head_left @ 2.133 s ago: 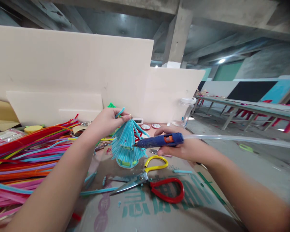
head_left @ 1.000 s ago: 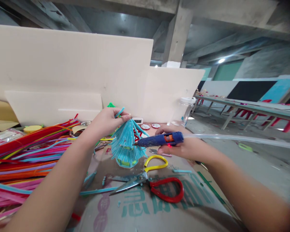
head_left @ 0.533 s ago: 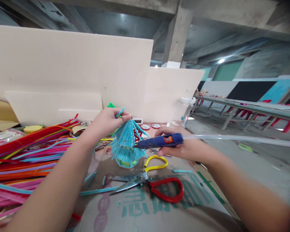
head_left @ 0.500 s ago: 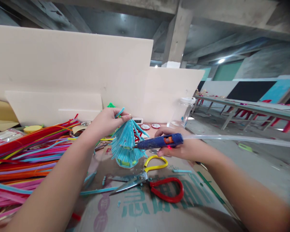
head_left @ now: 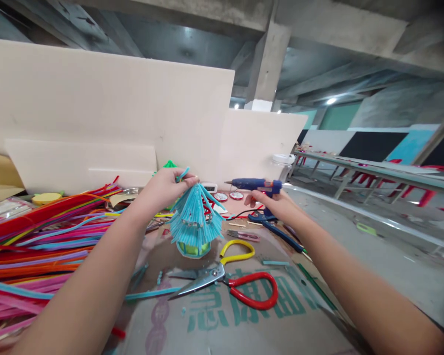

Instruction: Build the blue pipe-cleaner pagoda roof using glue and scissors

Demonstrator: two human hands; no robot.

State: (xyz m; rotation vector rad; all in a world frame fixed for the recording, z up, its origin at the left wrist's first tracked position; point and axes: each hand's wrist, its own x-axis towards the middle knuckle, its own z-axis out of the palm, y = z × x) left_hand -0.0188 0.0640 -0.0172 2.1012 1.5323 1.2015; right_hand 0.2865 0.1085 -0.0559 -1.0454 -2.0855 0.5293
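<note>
Pinching peak of light-blue, fuzzy-stemmed, two-tier cone model (head_left: 196,212) over printed brown cardboard (head_left: 259,337) with left hand (head_left: 168,186); gripping dark-blue plastic glue gun (head_left: 252,184) with right hand (head_left: 279,203), pointing it clear of model. Probably working mid-gluing; likely needing steady aim next.

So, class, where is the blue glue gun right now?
In the head view, the blue glue gun is right of centre, held in the right hand, to the right of the turquoise model.
</note>
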